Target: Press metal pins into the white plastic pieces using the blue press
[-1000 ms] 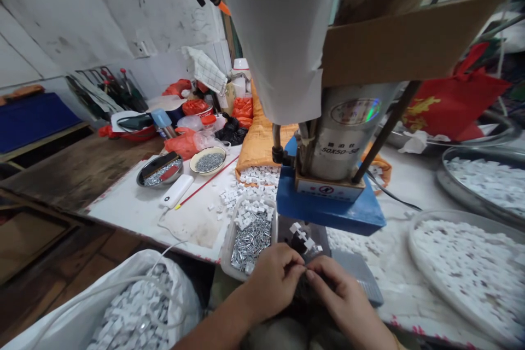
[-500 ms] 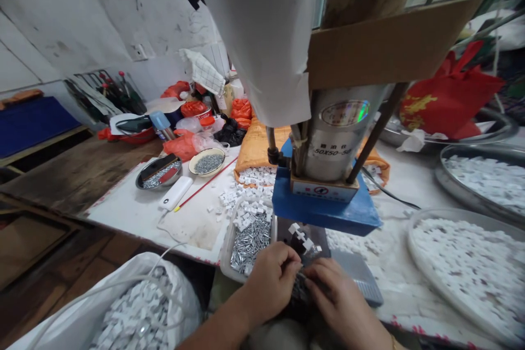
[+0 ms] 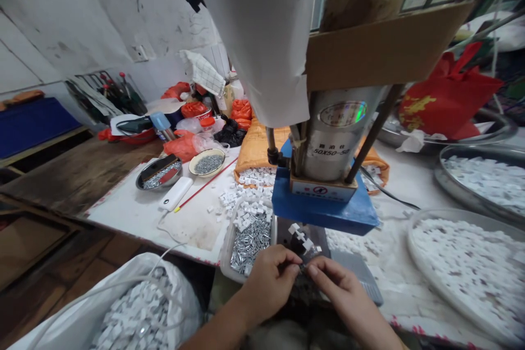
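My left hand (image 3: pixel 273 276) is closed, thumb against forefinger, just right of a clear plastic box holding metal screws or pins (image 3: pixel 251 241) and small white plastic pieces (image 3: pixel 249 213). Facing it, my right hand (image 3: pixel 334 279) is also pinched, its fingertips close to the left ones. Whatever the fingers hold is too small or hidden to make out. Right beyond my fingertips, several white pieces (image 3: pixel 301 238) sit on a dark base beneath the blue head (image 3: pixel 326 210) of a press with a metal cylinder (image 3: pixel 336 131).
White pieces fill a round tray (image 3: pixel 414 246) and a metal basin (image 3: pixel 441 175) on the right. A white sack (image 3: pixel 141 262) of pieces stands at lower left. Bowls of metal parts (image 3: pixel 209 163), a red stick (image 3: pixel 209 181) and an orange sack (image 3: pixel 256 147) lie on the table.
My right hand has turned slightly and its fingers have drawn into a clearer pinch near the left fingertips. My left hand has barely moved.
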### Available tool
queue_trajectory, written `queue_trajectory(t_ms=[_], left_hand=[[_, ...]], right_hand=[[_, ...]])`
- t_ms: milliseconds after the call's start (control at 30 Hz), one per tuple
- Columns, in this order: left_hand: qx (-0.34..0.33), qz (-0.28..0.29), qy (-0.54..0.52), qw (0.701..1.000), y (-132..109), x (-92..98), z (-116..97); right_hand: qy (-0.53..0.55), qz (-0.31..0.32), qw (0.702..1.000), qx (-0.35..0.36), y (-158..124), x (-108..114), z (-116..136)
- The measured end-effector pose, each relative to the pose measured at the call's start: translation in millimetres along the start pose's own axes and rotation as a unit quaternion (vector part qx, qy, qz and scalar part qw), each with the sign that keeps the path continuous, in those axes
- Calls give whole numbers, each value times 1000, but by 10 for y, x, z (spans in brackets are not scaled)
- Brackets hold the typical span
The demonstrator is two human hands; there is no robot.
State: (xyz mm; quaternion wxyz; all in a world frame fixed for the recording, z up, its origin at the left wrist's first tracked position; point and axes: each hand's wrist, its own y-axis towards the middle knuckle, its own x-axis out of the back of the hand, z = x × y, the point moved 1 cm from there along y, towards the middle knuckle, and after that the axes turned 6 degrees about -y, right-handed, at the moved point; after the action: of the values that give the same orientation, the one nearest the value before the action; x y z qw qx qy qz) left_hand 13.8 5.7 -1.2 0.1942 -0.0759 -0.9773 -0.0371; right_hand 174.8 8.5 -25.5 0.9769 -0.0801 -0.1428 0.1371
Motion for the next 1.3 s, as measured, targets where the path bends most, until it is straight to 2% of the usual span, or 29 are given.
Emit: queue_trajectory(t_ms=[133,300,500,867,1067,1300], left_hand=[[-6,5,7,1000,2,-19,-10],[18,13,15,1000,-8,-34,-14],[0,23,13,1000,-23,-36,3],[22,23,13,999,-35,-62,75],[36,41,8,998,-38,-89,94],[34,54,-5,998,-41,-74,55]], right_hand=[[7,1,1000,14,-8,-10,13],[3,2,1000,4,-22,-28,10],[8,-1,1000,-1,-21,-50,15],[-40,-39,996,77,-34,-54,-13],[22,-77,996,37,-20,-52,-23],[28,-74,997,13,-4,-30,25]])
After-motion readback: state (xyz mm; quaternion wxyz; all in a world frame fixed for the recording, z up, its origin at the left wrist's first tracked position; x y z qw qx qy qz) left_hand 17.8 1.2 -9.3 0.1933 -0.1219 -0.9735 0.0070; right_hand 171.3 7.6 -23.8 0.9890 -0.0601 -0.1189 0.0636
